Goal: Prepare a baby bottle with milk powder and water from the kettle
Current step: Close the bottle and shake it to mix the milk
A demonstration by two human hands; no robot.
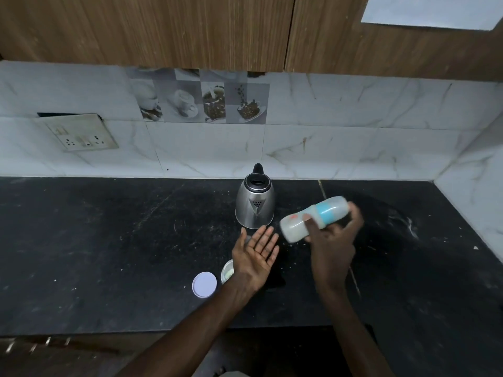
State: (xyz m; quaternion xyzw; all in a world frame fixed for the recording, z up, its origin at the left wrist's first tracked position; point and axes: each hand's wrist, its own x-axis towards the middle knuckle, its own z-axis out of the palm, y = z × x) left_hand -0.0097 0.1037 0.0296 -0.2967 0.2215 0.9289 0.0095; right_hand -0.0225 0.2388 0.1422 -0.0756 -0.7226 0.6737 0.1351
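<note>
My right hand (330,240) grips a baby bottle (296,223) with a blue collar and clear cap, tilted almost on its side above the black counter, its base toward the left. Milky white liquid shows in its lower part, and the bottle is motion-blurred. My left hand (255,251) is held flat, palm up and fingers spread, just left of the bottle's base and holding nothing. A steel kettle (254,204) with its lid open stands behind both hands. A small open milk powder container (226,272) sits partly hidden under my left wrist, its white lid (204,284) lying beside it.
The black counter (109,254) runs to a marble-tiled wall at the back and right. A switch and socket plate (81,134) is on the wall at the left. Wooden cabinets (190,28) hang overhead. White powder specks dot the counter at the right.
</note>
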